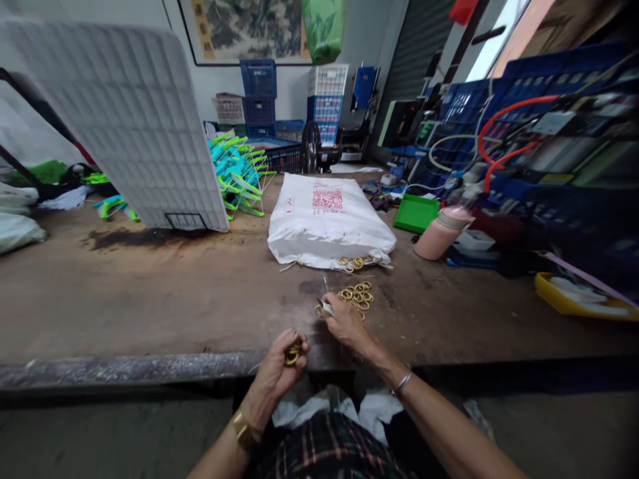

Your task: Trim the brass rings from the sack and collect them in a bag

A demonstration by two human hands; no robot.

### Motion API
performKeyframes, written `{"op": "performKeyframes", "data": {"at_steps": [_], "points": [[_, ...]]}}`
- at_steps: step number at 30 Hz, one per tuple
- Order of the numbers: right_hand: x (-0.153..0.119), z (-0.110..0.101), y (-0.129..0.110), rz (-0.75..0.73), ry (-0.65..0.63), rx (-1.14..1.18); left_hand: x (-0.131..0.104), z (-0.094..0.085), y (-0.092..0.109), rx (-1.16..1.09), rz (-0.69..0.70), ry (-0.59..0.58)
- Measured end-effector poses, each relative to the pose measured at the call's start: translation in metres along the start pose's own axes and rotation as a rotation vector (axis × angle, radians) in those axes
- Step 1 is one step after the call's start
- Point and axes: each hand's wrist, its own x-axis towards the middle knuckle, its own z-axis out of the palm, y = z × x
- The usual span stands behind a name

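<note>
Several brass-coloured rings (292, 354) sit in my left hand (282, 366), its fingers curled around them at the table's front edge. My right hand (346, 322) is closed on a small tool with a pale handle (327, 307) and a thin shaft; its exact kind is too small to make out. Just beyond that hand, a loose pile of brass-coloured rings (362, 293) lies on the table. A few more rings (354, 264) lie against the front of a white sack (329, 219) printed with a red square code.
A wooden table (150, 299) spans the view. On it stand a tilted white ribbed panel (134, 126), blue and lime-green plastic parts (239, 169), a green tray (417, 213), a pink bottle (442, 233) and a yellow dish (574, 299). Blue crates (259, 100) are stacked behind.
</note>
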Motion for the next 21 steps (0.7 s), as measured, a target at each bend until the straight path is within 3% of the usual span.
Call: {"op": "performKeyframes", "data": {"at_steps": [4, 10, 18, 21], "points": [[-0.015, -0.005, -0.015, -0.123, -0.023, 0.127, -0.001, 0.004, -0.001, 0.254, 0.147, 0.025], [-0.029, 0.001, -0.027, -0.205, -0.070, 0.204, -0.004, 0.007, -0.003, 0.531, 0.205, 0.014], [-0.027, 0.008, -0.033, 0.063, -0.171, 0.659, -0.005, -0.001, -0.006, 0.780, 0.424, 0.096], [-0.029, 0.011, -0.032, 0.143, -0.245, 0.730, -0.007, 0.002, -0.006, 0.802, 0.412, 0.076]]}}
